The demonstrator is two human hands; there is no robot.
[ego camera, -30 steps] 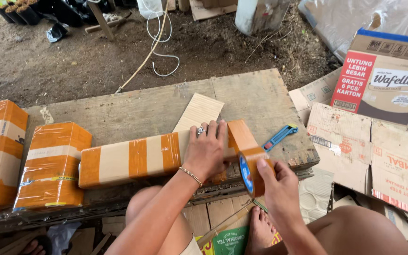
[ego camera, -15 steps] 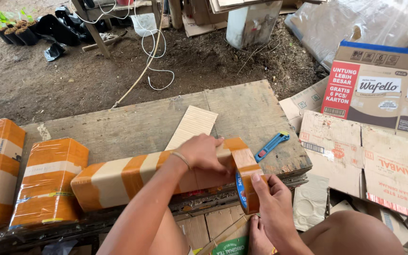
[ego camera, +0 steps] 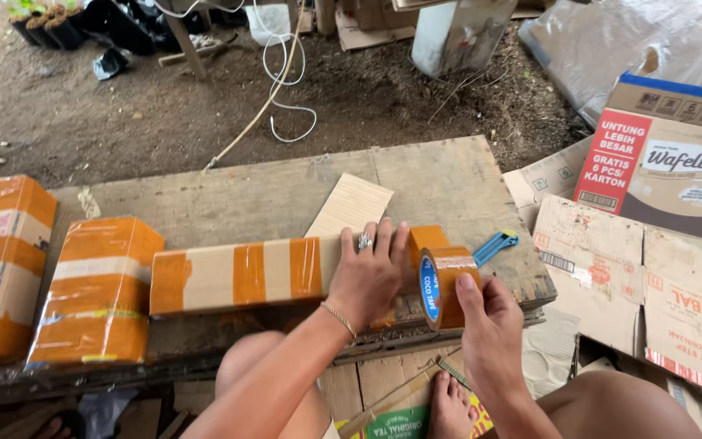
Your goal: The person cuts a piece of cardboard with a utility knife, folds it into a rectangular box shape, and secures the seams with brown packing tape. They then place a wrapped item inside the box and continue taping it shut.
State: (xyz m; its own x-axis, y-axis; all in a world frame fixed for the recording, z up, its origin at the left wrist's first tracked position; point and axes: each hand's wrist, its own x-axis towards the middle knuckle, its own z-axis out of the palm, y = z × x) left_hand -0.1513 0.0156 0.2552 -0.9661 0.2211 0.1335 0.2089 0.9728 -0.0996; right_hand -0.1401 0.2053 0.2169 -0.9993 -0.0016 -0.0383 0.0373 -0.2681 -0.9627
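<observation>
While the left hand lies flat on the long cardboard parcel on the counter, the right hand grips the orange tape roll at its end; the parcel looks light, stiff and slick where taped, best steadied from above.

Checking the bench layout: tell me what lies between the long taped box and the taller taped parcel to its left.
Nothing: in the head view only bare wooden bench shows between the long taped box and the taller taped parcel.
</observation>
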